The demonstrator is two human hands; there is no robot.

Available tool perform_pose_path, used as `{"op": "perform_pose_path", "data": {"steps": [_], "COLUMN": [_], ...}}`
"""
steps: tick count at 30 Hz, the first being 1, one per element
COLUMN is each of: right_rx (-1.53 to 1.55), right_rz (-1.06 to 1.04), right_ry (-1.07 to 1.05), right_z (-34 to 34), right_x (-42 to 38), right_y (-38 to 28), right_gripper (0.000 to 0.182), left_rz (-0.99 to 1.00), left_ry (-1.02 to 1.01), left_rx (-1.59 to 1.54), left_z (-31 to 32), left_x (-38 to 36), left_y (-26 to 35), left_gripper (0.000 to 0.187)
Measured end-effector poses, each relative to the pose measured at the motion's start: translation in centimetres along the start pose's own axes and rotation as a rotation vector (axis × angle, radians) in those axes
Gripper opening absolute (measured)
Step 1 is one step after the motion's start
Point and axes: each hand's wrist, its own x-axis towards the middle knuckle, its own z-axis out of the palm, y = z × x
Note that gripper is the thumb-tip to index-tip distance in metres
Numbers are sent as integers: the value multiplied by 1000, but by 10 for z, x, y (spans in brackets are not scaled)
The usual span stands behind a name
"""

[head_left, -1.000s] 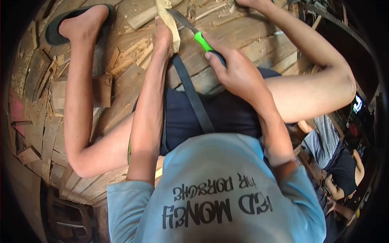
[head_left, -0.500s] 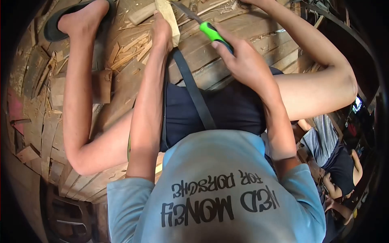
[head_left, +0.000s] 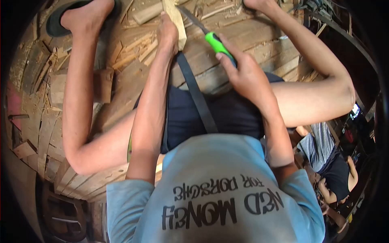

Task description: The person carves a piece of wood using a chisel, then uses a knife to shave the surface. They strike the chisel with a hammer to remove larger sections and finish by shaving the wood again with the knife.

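Note:
My left hand (head_left: 167, 32) grips a pale squared wood piece (head_left: 176, 24) from its left side, near the top of the view. In my right hand (head_left: 243, 67) is a knife (head_left: 214, 42) with a green and black handle. The dark blade points up and left, and its tip is close to the right side of the wood piece. A black strap (head_left: 194, 89) runs from the lower end of the wood down across my dark shorts.
Wood chips (head_left: 142, 46) and a short wooden bar (head_left: 148, 13) lie on the plank floor (head_left: 129, 79). A wooden block (head_left: 103, 86) stands by my left leg. At the lower right another person (head_left: 334, 166) is seated. A dark wooden frame (head_left: 67, 218) is at the lower left.
Both hands, with the wood piece and the knife, appear slightly lower and further right in the view. The blade still points at the wood.

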Motion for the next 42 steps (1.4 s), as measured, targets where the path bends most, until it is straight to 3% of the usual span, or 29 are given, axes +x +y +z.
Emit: {"op": "perform_pose_path", "data": {"steps": [3,5,6,10,15,17,21,25,27,31,33,34,37,39,42], "right_rx": [5,1,5,11,38,136,114,-23,-92,-22,325,326,268,-137,-308], "right_rz": [-30,10,-6,45,-14,83,132,-86,80,100,243,243,165,-78,57], "right_ry": [92,87,83,-17,-33,-133,-137,59,-26,-26,-84,-76,-75,101,-26], "right_z": [-5,-7,-8,-7,-5,-9,-4,22,18,13,18,17,18,21,24], "right_x": [-13,-19,-14,-2,7,10,11,6,6,10,11,12,12,8,12], "right_y": [2,4,4,-1,6,10,3,-4,-14,-10,2,5,9,5,-10], "right_gripper": [44,44,44,41,42,44,45,47,47,48,48,48,48,46,44], "left_rz": [77,-3,72,6,-10,-48,-29,-27,-17,38,37,30,38,-29,-86], "left_ry": [35,-8,24,-43,51,3,39,29,54,52,36,40,40,1,-81], "left_rx": [61,61,86,113,169,158,242,56,34,97,133,106,59,-104,-217], "left_z": [0,-2,-1,-6,0,-1,2,14,18,19,20,19,17,20,15], "left_x": [16,4,3,-3,-10,-18,-27,-23,-25,-32,-34,-31,-29,-30,-32], "left_y": [1,8,11,15,20,26,28,17,15,19,18,16,16,19,20], "left_gripper": [68,67,65,66,79,78,77,76,75,77,77,76,74,72,62]}}
